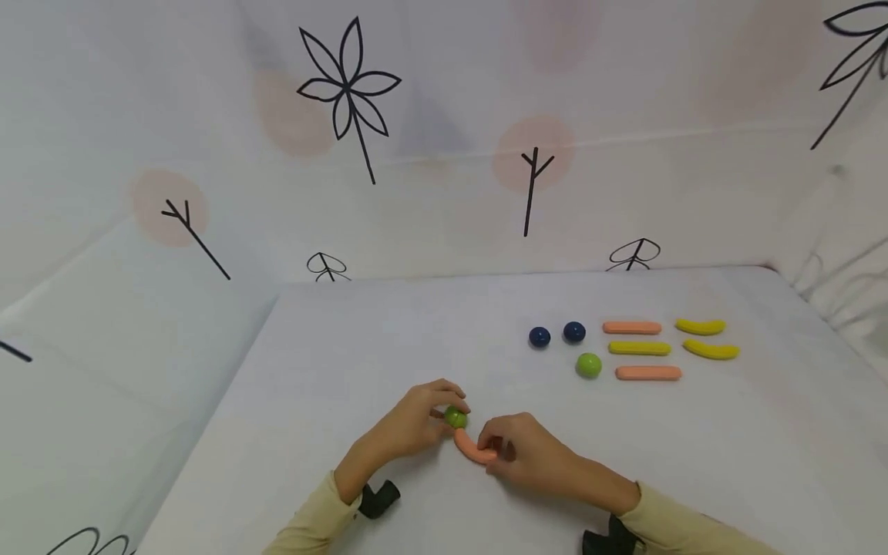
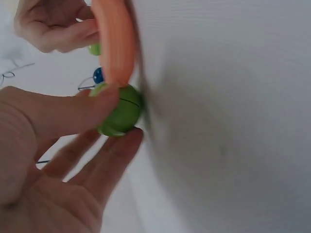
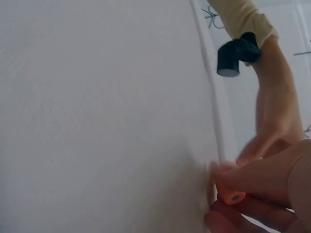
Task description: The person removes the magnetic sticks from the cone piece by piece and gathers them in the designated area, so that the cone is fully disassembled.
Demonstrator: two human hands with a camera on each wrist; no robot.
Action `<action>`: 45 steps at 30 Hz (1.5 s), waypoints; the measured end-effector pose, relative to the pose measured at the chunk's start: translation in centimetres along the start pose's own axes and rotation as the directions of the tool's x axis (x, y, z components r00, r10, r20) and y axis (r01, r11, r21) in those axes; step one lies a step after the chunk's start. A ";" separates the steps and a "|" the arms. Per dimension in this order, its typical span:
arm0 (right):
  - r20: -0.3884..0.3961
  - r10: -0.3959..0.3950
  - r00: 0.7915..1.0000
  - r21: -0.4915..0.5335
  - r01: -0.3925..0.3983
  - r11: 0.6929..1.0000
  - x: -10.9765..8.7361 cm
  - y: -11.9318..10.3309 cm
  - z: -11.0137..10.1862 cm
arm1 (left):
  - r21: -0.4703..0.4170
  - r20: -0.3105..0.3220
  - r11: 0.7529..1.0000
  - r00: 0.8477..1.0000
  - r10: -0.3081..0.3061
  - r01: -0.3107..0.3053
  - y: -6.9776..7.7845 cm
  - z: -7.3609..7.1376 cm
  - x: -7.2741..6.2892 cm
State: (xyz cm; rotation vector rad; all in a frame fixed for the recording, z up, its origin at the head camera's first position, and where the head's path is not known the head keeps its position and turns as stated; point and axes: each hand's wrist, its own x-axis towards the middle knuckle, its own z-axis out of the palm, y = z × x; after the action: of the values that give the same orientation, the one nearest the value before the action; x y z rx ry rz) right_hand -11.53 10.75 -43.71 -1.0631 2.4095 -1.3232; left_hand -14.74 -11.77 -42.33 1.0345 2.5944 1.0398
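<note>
Between thumb and fingers my left hand (image 1: pixel 419 420) pinches a small green ball (image 1: pixel 455 417), which has a dark line across it in the left wrist view. My right hand (image 1: pixel 530 455) grips the near end of a curved orange piece (image 1: pixel 468 445). The far end of that orange piece (image 2: pixel 118 43) touches the green ball (image 2: pixel 124 110). Both pieces are low over the white table (image 1: pixel 333 331). In the right wrist view, the gripped end of the orange piece (image 3: pixel 229 194) shows a dark hole; fingers hide part of it.
To the back right lie two dark blue balls (image 1: pixel 539 337), another green ball (image 1: pixel 589 365), two straight orange sticks (image 1: pixel 631 327), a straight yellow stick (image 1: pixel 639 348) and two curved yellow pieces (image 1: pixel 701 327). A patterned cloth wall (image 1: pixel 430 208) rises behind the table.
</note>
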 end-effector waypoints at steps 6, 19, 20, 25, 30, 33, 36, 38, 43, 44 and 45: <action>-0.050 0.038 0.998 -0.023 -0.040 0.999 -0.8 0.5 -1.6 | -0.231 0.008 0.972 0.999 -0.037 0.038 -1.0 0.6 0.1; -0.071 0.051 0.996 0.012 -0.051 0.999 -2.3 1.6 -4.4 | -0.298 -0.087 0.953 0.996 0.024 -0.049 -0.4 1.3 0.8; -0.073 0.053 0.996 0.014 -0.053 0.999 -2.4 1.6 -4.6 | -0.295 -0.091 0.954 0.996 0.025 -0.051 -0.3 1.4 1.0; -0.077 0.087 0.993 0.018 -0.086 0.996 -3.0 1.6 -5.3 | -0.252 -0.111 0.966 0.993 0.035 -0.063 0.1 1.7 1.6; -0.132 0.123 0.984 0.037 -0.119 0.992 -4.0 2.0 -6.4 | -0.222 -0.183 0.974 0.983 0.008 -0.049 -0.1 1.4 1.7; -0.168 0.143 0.975 0.035 -0.139 0.990 -4.6 2.3 -7.3 | -0.220 -0.210 0.975 0.978 -0.004 -0.043 -0.1 1.3 1.9; -0.196 0.162 0.967 0.013 -0.163 0.987 -5.2 2.3 -8.2 | -0.212 -0.210 0.976 0.978 0.008 -0.053 0.1 1.3 2.3; -0.208 0.178 0.962 0.007 -0.181 0.983 -5.6 2.1 -8.8 | -0.209 -0.205 0.976 0.978 0.023 -0.067 0.3 1.3 2.7; -0.235 0.206 0.950 0.008 -0.210 0.978 -6.8 2.0 -10.2 | -0.188 -0.193 0.978 0.980 0.049 -0.086 0.8 1.4 3.8; -0.241 0.199 0.950 0.003 -0.204 0.979 -7.0 2.0 -10.5 | -0.184 -0.189 0.979 0.981 0.051 -0.087 1.0 1.4 4.0; -0.249 0.189 0.950 0.001 -0.195 0.981 -7.3 2.1 -10.8 | -0.178 -0.186 0.980 0.981 0.056 -0.089 1.1 1.4 4.2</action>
State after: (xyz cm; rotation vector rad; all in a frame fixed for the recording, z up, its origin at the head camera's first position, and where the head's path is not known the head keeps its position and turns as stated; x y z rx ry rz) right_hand -12.47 23.43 -40.32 -0.6781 2.6326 -1.4370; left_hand -16.79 -7.69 -42.24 1.0405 2.5489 1.4251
